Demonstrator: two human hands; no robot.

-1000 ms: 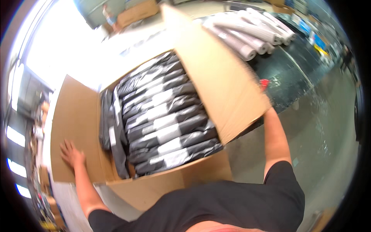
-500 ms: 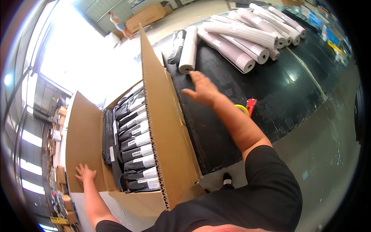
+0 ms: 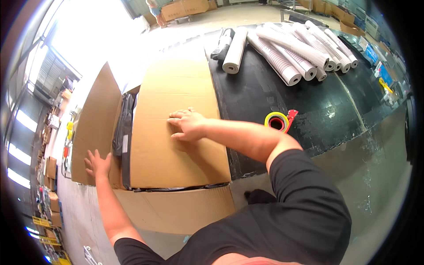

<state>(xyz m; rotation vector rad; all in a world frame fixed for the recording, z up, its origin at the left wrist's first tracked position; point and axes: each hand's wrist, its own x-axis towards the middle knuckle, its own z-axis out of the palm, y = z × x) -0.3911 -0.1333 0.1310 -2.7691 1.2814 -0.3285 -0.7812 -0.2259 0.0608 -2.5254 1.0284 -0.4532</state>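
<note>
A large cardboard box [image 3: 172,207] stands in front of me, packed with black plastic-wrapped packages [image 3: 126,117] that show only in a strip at its left. The right flap [image 3: 172,88] is folded down over most of the contents, and my right hand [image 3: 187,125] lies on it with fingers spread. Still upright and leaning outward is the left flap [image 3: 99,119]. My left hand [image 3: 98,164] rests against that flap's inner face near its lower end, fingers apart. Neither hand grips anything.
Right of the box is a black-topped table [image 3: 260,99] bearing several rolled striped mats [image 3: 278,62] and a black-wrapped roll [image 3: 222,44]. A red tape dispenser with yellow tape [image 3: 277,121] sits nearer me. Farther back, a person [image 3: 156,12] stands by large cartons [image 3: 185,8].
The right flap has gone from standing upright to lying over the packages. My right hand has moved left from above the table onto it. My left hand stays at the left flap.
</note>
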